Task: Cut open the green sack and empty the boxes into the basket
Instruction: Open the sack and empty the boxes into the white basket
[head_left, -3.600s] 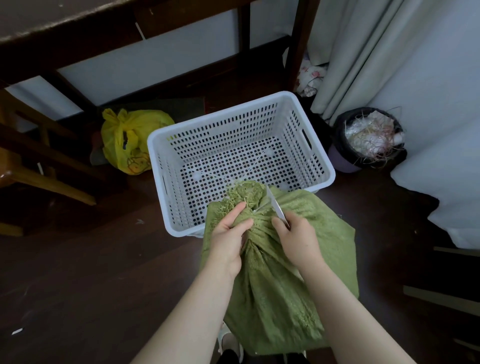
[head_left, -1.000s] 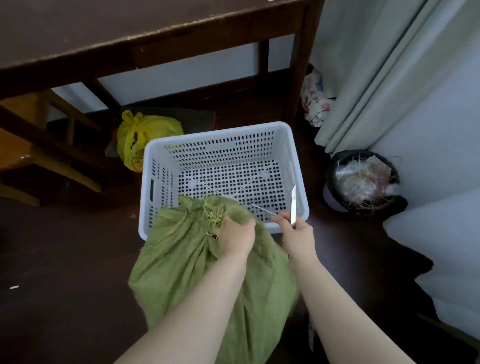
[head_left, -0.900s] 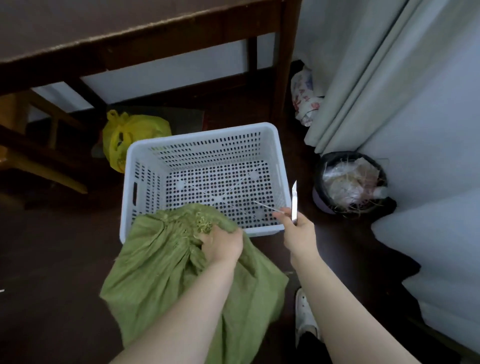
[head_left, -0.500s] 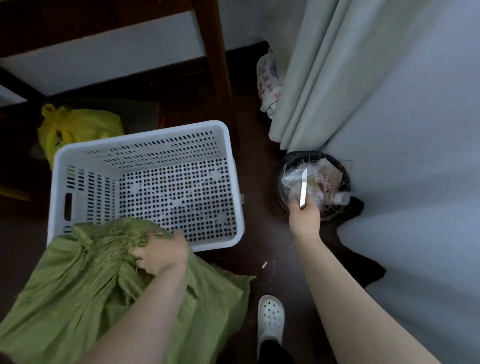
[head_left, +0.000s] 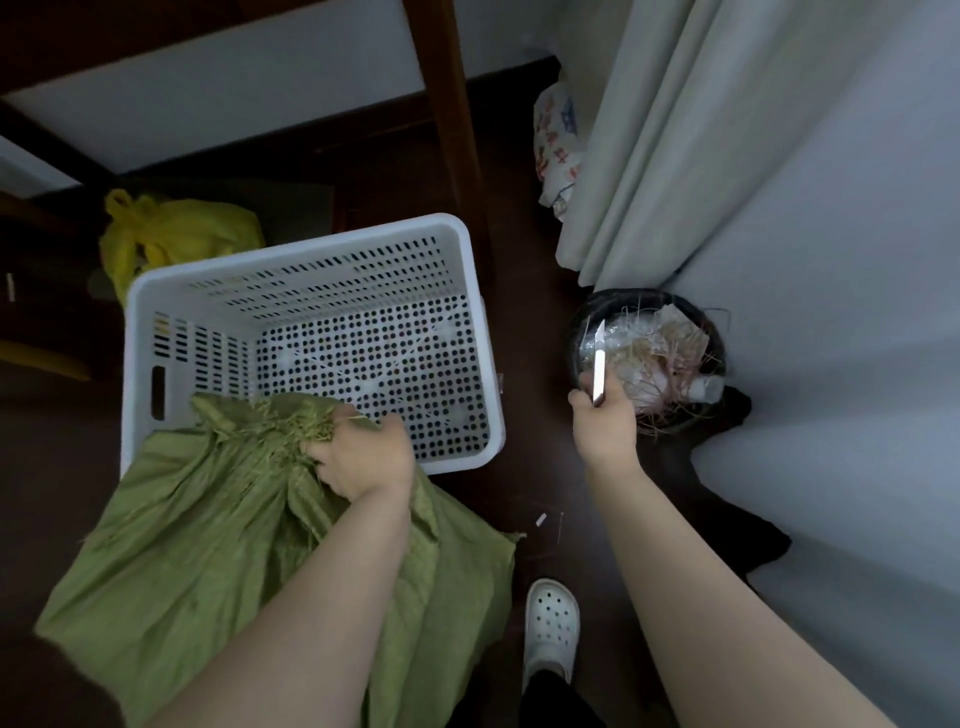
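Gripping the green sack (head_left: 249, 519) by its frayed neck, your left hand (head_left: 363, 457) rests it on the basket (head_left: 306, 254) near rim; soft, floppy weave. Right hand (head_left: 605, 421) clasps a knife (head_left: 599, 364).

My left hand (head_left: 363, 457) is closed in a fist, palm down, with the bunched neck of the green sack (head_left: 208, 545) gathered in its grip; the forearm runs bare from the lower edge of view up to it. My right hand (head_left: 605, 421) is stretched out further forward and well apart from the left, fingers curled around the handle of the knife (head_left: 599, 361), blade pointing up and away from me. Both arms are bare.
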